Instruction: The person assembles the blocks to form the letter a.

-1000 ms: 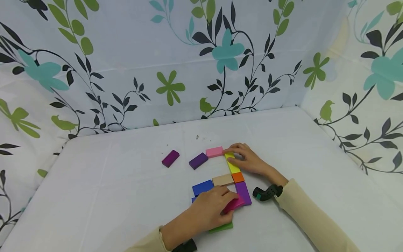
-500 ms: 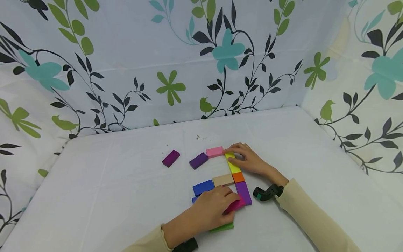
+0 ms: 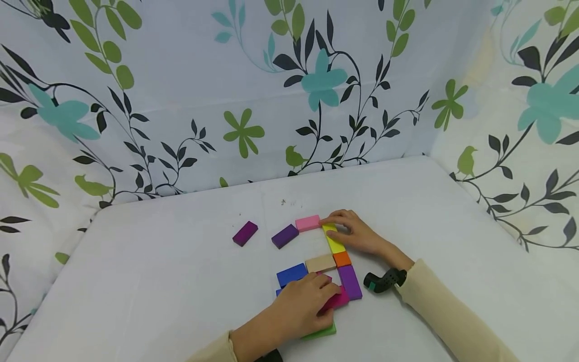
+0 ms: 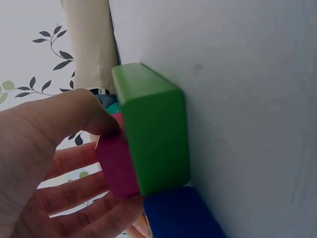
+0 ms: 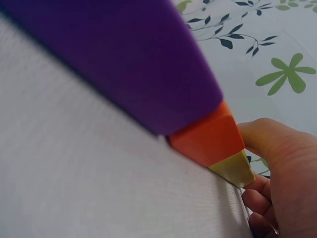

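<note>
My left hand (image 3: 300,306) grips a magenta block (image 3: 338,298) between thumb and fingers, just left of an upright violet block (image 3: 350,282). A green block (image 4: 156,134) stands against the magenta one in the left wrist view, and a dark blue block (image 4: 181,213) touches its lower end. My right hand (image 3: 357,236) holds the yellow block (image 3: 335,245), thumb on its near part and fingertips at its far end, close to the pink block (image 3: 308,222). An orange block (image 5: 210,136) lies between yellow and violet. The left hand hides part of the arrangement.
A beige block (image 3: 321,263) joins the orange one on the left, with a blue block (image 3: 291,275) beyond it. An indigo block (image 3: 285,236) sits by the pink one; a plum block (image 3: 245,233) lies apart. Patterned cloth (image 3: 253,90) hangs behind the white table (image 3: 158,271).
The head view has tipped up slightly. My left hand and the magenta block have shifted a little left, showing more of another magenta piece behind the fingers. The right hand keeps its place.
</note>
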The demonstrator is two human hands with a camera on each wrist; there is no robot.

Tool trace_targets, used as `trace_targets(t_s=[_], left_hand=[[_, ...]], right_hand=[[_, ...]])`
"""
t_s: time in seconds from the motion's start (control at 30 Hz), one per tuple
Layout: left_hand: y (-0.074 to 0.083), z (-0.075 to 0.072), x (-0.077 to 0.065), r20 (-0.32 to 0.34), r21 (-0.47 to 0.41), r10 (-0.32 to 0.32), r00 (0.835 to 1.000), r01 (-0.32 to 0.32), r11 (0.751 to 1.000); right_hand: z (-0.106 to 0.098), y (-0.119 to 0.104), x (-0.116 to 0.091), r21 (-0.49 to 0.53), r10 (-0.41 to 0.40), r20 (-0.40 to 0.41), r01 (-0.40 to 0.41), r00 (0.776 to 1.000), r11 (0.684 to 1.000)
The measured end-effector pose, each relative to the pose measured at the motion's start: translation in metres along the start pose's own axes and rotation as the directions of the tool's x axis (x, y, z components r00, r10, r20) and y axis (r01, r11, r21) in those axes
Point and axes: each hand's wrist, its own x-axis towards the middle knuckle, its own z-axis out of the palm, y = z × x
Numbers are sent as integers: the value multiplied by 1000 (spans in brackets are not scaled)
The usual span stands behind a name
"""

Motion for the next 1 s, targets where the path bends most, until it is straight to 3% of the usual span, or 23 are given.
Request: trace_targets(t_s=[0.5,1.0], left_hand=[[4,4,11,-22,14,21,1000,-21,1000],[4,6,6,-65,15,47,997,-46,999]], right_hand=[[1,-2,-3,-6,-6,-10,6,1000,1000],[1,-2,-1,-8,-9,-8,9,1000,1000]])
